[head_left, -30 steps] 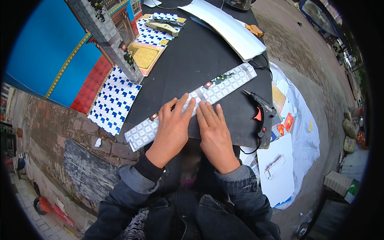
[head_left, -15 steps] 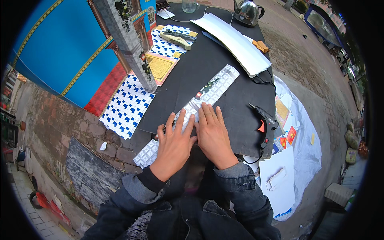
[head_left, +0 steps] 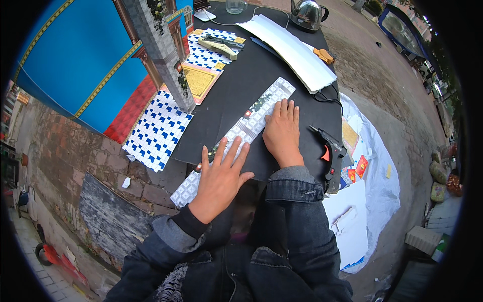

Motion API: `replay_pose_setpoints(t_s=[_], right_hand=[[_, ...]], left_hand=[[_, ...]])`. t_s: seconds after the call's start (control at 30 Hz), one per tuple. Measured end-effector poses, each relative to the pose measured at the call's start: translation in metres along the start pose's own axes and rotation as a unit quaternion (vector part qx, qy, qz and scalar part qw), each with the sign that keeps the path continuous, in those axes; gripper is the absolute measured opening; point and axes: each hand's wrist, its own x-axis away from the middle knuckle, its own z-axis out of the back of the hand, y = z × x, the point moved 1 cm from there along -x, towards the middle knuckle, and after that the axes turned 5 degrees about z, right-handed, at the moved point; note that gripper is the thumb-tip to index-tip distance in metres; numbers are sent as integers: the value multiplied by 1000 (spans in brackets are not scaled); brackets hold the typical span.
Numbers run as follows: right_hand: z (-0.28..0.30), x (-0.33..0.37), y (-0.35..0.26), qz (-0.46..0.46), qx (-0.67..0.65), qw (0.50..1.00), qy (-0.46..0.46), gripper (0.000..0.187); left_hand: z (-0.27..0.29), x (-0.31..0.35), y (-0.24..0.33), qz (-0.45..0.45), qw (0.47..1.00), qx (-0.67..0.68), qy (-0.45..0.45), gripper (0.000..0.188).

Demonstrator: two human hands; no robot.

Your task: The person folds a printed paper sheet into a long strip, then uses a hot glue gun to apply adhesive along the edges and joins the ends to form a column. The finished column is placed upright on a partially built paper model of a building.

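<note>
A long grey-and-white strip [head_left: 274, 95], patterned with squares and small printed flowers, lies slantwise on the black table. Its near end sticks out past the table edge. My left hand [head_left: 220, 178] rests on the near half of it, palm down with fingers spread. Farther up, my right hand [head_left: 283, 135] lies along the strip's right edge, fingers stretched out close together, holding nothing. Right of that hand is a black glue gun [head_left: 331, 156] with an orange trigger. Beyond the strip stands a tall grey patterned pillar [head_left: 171, 60] on a blue-and-white checked board [head_left: 158, 128].
A blue panel [head_left: 80, 55] rises behind the pillar. A pale-handled cutter [head_left: 219, 48] lies on checked board. Curved white sheets [head_left: 292, 50], an orange-handled tool [head_left: 324, 55] and a metal kettle [head_left: 308, 15] occupy the far right. White plastic sheeting [head_left: 380, 186] with paper scraps lies beside the table.
My right hand has slid up and right along the strip, away from my left hand. The left hand stays on the near half, its fingers a little wider apart.
</note>
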Motion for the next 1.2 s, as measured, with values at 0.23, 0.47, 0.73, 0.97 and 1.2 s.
replay_pose_setpoints(t_s=[0.23,0.47,0.73,0.97,1.2], right_hand=[[23,-16,-10,-19,-33,999,-10,54],[106,51,-3,-4,-222,953,205,19],[86,83,-8,-37,-231,965,116,17],[86,99,14,-16,-202,963,179,23],[96,132,81,-196,-52,967,153,38]], left_hand=[[-3,-1,1,3,1000,4,16,63],[-13,-35,7,37,997,22,67,55],[-21,-66,8,42,988,120,84,57],[15,-37,2,109,990,79,47,73],[37,-7,-21,85,989,119,34,69]])
